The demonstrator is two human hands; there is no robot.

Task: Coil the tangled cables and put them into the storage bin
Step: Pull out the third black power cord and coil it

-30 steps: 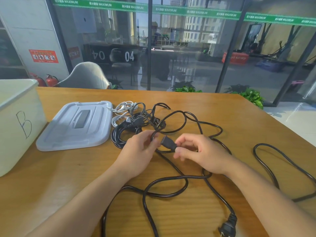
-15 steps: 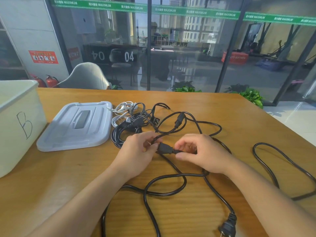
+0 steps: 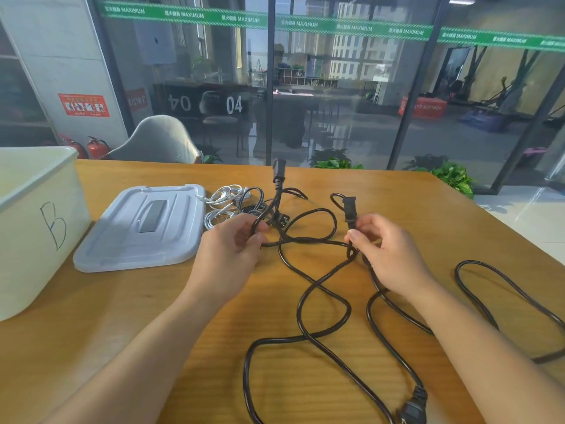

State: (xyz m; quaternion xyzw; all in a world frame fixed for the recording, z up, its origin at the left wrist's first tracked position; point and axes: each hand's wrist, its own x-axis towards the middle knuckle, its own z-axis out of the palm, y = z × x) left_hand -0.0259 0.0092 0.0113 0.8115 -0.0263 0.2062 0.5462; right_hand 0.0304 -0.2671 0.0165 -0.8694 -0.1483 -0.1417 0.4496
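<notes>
Both hands grip black cable: the left hand [image 3: 232, 249] has its fingers curled round a strand just below a connector [image 3: 278, 169] that stands upright above the table, and the right hand [image 3: 385, 252] pinches a second cable between thumb and fingertips right under another connector [image 3: 349, 208], also pointing up. The wooden table [image 3: 153, 332] carries everything else. One storage bin [image 3: 36, 228], pale and marked with a hand-drawn letter B, stands at the far left with its top open. One grey lid [image 3: 143, 228] lies flat just beside the bin. The black cables [image 3: 308, 301] sprawl in loose loops from the hands toward the near edge, crossing each other between the two wrists; how many separate black cables there are cannot be told from the tangle. One large loop [image 3: 483, 286] lies well apart at the right. A bundle of white cable [image 3: 224, 203] sits beside the lid's far right corner, touching the black heap behind the left hand. One wall plug [image 3: 412, 408] lies at the near edge.
</notes>
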